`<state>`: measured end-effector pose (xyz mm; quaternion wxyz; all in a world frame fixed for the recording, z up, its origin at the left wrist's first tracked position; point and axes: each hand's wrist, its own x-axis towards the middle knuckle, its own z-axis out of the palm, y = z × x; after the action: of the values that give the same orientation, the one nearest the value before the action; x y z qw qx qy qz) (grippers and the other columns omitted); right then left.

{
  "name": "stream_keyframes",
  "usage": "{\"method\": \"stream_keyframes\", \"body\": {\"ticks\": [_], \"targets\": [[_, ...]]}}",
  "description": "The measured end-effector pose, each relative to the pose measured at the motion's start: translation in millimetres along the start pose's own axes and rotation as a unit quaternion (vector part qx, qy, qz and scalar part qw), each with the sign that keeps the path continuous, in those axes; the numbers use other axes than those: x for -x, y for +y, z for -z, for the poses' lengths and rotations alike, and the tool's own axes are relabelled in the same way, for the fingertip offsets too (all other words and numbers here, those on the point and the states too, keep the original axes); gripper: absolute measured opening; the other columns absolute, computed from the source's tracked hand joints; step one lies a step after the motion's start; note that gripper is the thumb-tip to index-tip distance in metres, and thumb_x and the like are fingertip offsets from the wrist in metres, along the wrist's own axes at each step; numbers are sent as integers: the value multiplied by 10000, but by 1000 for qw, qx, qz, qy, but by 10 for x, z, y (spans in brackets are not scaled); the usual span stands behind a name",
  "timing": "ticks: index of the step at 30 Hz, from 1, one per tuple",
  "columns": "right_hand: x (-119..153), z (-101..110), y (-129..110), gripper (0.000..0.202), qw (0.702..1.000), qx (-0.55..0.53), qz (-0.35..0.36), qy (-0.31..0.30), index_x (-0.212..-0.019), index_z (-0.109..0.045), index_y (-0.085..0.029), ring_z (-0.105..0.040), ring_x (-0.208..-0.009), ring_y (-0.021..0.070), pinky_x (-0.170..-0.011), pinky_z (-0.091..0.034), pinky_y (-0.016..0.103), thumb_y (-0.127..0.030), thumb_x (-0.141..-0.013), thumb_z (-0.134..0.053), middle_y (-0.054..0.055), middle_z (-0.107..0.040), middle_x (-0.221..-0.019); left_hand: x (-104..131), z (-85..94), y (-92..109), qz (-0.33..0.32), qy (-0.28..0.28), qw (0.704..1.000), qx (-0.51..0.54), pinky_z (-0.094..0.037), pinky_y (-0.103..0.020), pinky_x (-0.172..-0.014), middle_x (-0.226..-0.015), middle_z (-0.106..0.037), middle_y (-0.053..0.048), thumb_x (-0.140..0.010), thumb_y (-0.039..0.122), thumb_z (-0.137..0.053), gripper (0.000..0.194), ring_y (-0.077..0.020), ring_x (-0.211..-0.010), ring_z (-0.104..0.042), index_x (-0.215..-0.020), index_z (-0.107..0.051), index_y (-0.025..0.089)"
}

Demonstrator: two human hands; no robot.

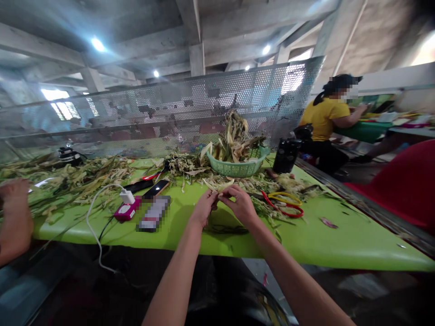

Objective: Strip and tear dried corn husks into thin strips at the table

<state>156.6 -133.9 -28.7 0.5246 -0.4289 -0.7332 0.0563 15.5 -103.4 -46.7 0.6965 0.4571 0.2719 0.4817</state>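
Above the near part of the green table (pixel 190 233), my left hand (pixel 205 206) and my right hand (pixel 239 204) meet, fingertips pinched close together. Between them they grip a pale dried husk strip (pixel 222 184), whose ends stick out beyond the fingers. Its lower part is hidden by my hands. To the right of my right hand lie scissors with red handles (pixel 295 213) and a yellow-handled pair (pixel 288 195), among shredded scraps. A green plastic basket (pixel 234 169) heaped with dried husks (pixel 234 136) stands behind my hands.
Left of my hands are a pixelated phone (pixel 153 216), a dark phone (pixel 157 188) and a magenta power block (pixel 126 211) with a white cable. A neighbour's arm (pixel 15 217) rests at far left. A black bottle-like container (pixel 286 155) stands at right, before a perforated metal screen (pixel 163 117).
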Motion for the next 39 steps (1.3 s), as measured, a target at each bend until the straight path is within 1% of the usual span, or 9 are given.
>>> {"method": "stream_keyframes", "body": {"ticks": [6,10,13,16,19,24,28,34,39], "targets": [[24,-31,41,120,997,9,-69,33,-702,-582,-197,-534,-676,171,-644,-419,287,-259,-797,-622,20,-559,-722,-1,1,-44,-67,-25,985,-155,-220,-215,-506,-626,-387,43,-781,457,-611,295,-77,-555,-314,-827,-564,169],[26,-31,57,136,994,-11,-95,50,-697,-584,-193,-525,-673,170,-640,-408,286,-282,-794,-622,20,-557,-724,17,-7,-53,-70,-40,982,-173,-228,-225,-527,-648,-391,36,-810,443,-567,280,-88,-581,-322,-852,-570,167],[25,-36,64,152,991,-45,-114,60,-690,-588,-192,-520,-670,172,-631,-408,288,-306,-778,-637,20,-557,-714,36,-25,-40,-70,-38,981,-176,-257,-221,-552,-682,-435,32,-790,401,-597,251,-88,-605,-348,-866,-566,164],[28,-54,88,168,988,-65,-127,66,-696,-595,-191,-518,-650,170,-607,-414,286,-334,-770,-642,19,-564,-699,58,-46,-16,-75,-31,981,-176,-297,-215,-588,-738,-497,19,-754,373,-636,246,-93,-644,-387,-862,-569,162],[33,-72,121,183,984,-84,-140,68,-719,-619,-189,-525,-632,170,-588,-426,285,-362,-775,-634,23,-590,-686,87,-75,19,-80,-20,980,-179,-318,-216,-602,-720,-504,12,-742,389,-648,252,-105,-657,-404,-839,-584,165],[32,-80,131,205,981,-108,-145,74,-742,-675,-190,-573,-689,189,-667,-464,316,-393,-757,-656,41,-645,-733,117,-126,74,-67,3,983,-171,-338,-223,-600,-684,-528,1,-689,375,-703,269,-126,-668,-444,-836,-613,169],[27,-76,60,200,978,-136,-142,76,-798,-696,-193,-603,-754,197,-736,-475,326,-385,-758,-658,49,-670,-803,99,-118,66,-56,41,991,-118,-303,-215,-548,-630,-497,21,-683,356,-709,251,-102,-601,-422,-817,-608,169],[18,-86,8,231,967,-193,-152,63,-786,-653,-179,-592,-675,170,-670,-483,303,-397,-719,-693,31,-656,-728,45,-50,13,-60,94,993,-50,-211,-204,-473,-583,-430,55,-680,395,-694,289,-57,-502,-328,-750,-526,170],[23,-65,39,309,947,-235,-213,41,-808,-671,-177,-606,-681,169,-659,-492,293,-468,-704,-695,46,-686,-763,30,-32,14,-65,108,992,-30,-204,-200,-472,-573,-410,67,-658,408,-706,332,-50,-492,-318,-745,-486,176]]}}
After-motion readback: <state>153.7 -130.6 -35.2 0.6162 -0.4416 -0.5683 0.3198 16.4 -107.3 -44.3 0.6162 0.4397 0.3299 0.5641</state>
